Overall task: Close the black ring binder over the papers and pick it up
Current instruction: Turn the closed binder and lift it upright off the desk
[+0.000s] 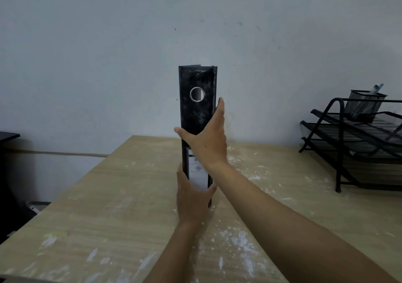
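The black ring binder [196,110] stands upright in the middle of the view, shut, with its worn spine facing me. A metal finger hole sits high on the spine and a white label low on it. My right hand [206,139] wraps the spine at mid-height, thumb on the left edge, fingers along the right side. My left hand [191,195] grips the binder's bottom end, covering the lower part of the label. The papers are hidden inside. Whether the bottom edge touches the table, I cannot tell.
A light wooden table [108,217] with white paint flecks lies below. A black wire tray rack [356,143] with a mesh pen cup [365,104] stands at the right. A dark piece of furniture [8,137] is at the far left, and a pale wall rises behind.
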`<move>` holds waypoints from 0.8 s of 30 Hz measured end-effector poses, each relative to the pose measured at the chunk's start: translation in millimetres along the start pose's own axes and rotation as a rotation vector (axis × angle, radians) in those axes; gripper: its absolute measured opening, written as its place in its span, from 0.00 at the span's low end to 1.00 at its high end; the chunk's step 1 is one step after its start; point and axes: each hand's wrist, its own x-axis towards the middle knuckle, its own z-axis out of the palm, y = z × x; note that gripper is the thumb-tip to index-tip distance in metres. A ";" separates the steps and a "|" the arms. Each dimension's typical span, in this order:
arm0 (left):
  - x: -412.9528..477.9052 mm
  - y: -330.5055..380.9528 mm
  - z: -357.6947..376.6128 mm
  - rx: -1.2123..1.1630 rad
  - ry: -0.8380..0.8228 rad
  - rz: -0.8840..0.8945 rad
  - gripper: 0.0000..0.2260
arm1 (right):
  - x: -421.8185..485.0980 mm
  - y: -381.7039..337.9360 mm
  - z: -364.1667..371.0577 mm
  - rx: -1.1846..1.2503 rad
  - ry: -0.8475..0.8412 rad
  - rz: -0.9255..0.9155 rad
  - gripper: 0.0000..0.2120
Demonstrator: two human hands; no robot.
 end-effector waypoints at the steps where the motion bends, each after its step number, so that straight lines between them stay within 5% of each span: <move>1: -1.0 -1.7 0.3 -0.004 0.001 -0.010 0.41 | -1.8 -1.0 2.1 -0.016 0.019 -0.011 0.55; 8: 1.9 -1.1 -0.2 -0.049 0.027 -0.057 0.39 | -0.2 -5.5 10.0 -0.007 0.052 -0.045 0.47; 24: 66.2 8.4 -22.7 -0.040 0.071 0.076 0.40 | 45.1 -36.2 32.0 0.075 0.019 -0.041 0.45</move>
